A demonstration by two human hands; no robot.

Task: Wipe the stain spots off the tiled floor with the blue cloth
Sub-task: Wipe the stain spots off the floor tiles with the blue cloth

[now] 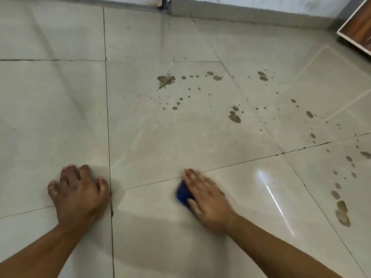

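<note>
A folded blue cloth (184, 195) lies flat on the pale tiled floor (152, 137), mostly hidden under my right hand (206, 197), which presses it down with straight fingers across a grout line. My left hand (78, 191) rests on the floor to the left, fingers spread, holding nothing. Brown stain spots lie farther out: a large splat (165, 80), a blotch (234, 116) and many small drops between them. A trail of spots (341, 211) runs down the right side.
A wall base (241, 15) runs along the far edge, with a door frame gap (166, 4). A wooden-faced panel (357, 31) leans at the top right corner. A bright glare streak (277, 201) shines on the tile right of my right hand.
</note>
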